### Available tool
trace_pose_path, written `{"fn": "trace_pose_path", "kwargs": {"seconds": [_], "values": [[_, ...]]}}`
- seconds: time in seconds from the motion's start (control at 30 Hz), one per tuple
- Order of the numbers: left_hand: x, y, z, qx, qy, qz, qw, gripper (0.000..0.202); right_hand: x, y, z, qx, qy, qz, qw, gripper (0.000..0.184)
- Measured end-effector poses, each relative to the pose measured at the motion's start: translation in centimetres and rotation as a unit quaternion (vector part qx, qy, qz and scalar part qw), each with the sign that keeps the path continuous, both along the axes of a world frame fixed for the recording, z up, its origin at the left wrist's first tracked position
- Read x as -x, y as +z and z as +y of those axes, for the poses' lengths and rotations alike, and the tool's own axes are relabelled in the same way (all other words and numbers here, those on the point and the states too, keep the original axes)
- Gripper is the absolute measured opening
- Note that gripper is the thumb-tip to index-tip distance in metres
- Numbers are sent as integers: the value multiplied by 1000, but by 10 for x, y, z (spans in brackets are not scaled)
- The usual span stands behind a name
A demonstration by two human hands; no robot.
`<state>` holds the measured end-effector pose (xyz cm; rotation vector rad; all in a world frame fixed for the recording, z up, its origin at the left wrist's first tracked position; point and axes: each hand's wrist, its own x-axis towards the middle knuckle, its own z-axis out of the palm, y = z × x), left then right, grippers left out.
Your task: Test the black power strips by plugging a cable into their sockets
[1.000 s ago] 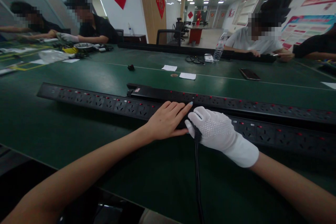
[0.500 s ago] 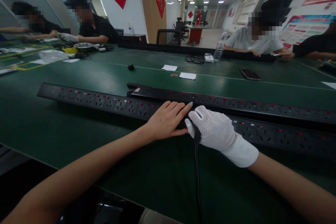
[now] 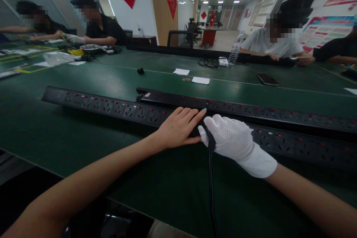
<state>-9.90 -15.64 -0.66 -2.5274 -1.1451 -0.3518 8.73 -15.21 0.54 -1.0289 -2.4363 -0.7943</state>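
Note:
A long black power strip (image 3: pixel 111 108) with rows of sockets and small red parts lies across the near side of the table. My bare left hand (image 3: pixel 178 128) is laid over its middle, fingers across the top and thumb along the near edge, gripping it. Close beside it, my right hand (image 3: pixel 227 134), in a white dotted glove, is closed around a black power plug (image 3: pixel 211 143) held against the strip. The plug's front is hidden by the glove. From it a black cord (image 3: pixel 211 193) hangs down toward the table's near edge. Just behind lies a second black power strip (image 3: pixel 167 98).
Farther back on the green table (image 3: pixel 92 148) are two white papers (image 3: pixel 200 80), a small black part (image 3: pixel 140 70), a phone (image 3: pixel 267 79), a water bottle (image 3: pixel 233 54) and a coiled cable (image 3: pixel 208 63). Several people sit around the far sides, near another long black strip (image 3: pixel 189 51).
The whole view has shifted slightly. My right hand's fingers have curled a little more around the plug; my left hand stays in place on the strip.

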Motion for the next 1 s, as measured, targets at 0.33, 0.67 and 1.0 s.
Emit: {"fn": "trace_pose_path", "kwargs": {"seconds": [0.33,0.67,1.0], "values": [[0,0,-1,-10,-4,-1,1000,70,0,1,1,19,3,7,1000,34],[1,0,0,-2,-10,2,1000,73,0,0,1,16,-3,5,1000,32],[4,2,0,26,-20,0,999,64,0,1,1,23,-5,0,1000,35]]}}
